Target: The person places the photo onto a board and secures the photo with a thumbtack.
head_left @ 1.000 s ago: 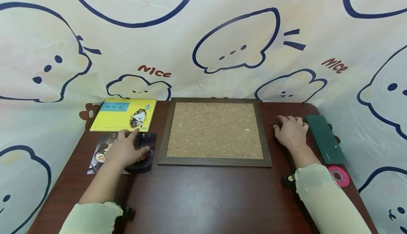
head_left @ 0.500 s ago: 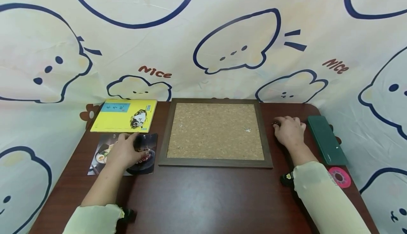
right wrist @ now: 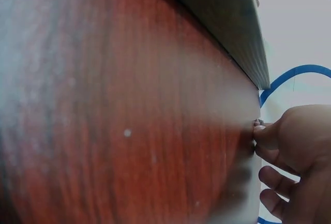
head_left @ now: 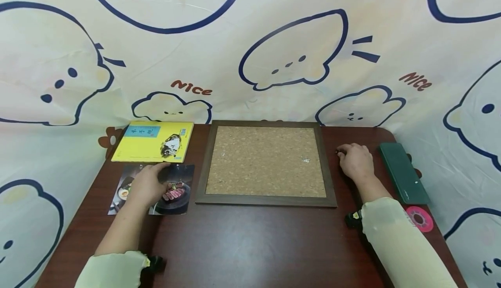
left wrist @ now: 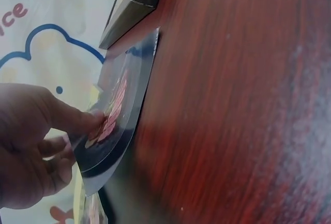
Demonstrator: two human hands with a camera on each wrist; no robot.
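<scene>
My left hand point(head_left: 145, 187) pinches a glossy food photo point(head_left: 178, 194) showing sliced meat on a dark plate. In the left wrist view its thumb point(left wrist: 85, 120) presses on the picture side, the other fingers lie behind, and the sheet bows. More food picture, with an egg bowl point(head_left: 124, 191), shows left of the hand. A yellow book point(head_left: 146, 146) lies just beyond my fingertips. My right hand point(head_left: 357, 162), right of the framed cork board point(head_left: 266, 162), pinches a tiny dark item point(right wrist: 258, 122) between thumb and index finger; I cannot tell its kind.
A dark green case point(head_left: 404, 172) lies right of my right hand, with a pink ring-shaped roll point(head_left: 419, 219) nearer me. The board's grey-brown frame point(head_left: 266, 200) stands proud of the reddish wooden table point(head_left: 250, 244). A patterned cloth point(head_left: 235, 27) hangs behind and at both sides.
My left hand has shifted slightly left and its thumb has drawn in onto the meat photo. The right hand's fingers have curled in closer, holding their place beside the board.
</scene>
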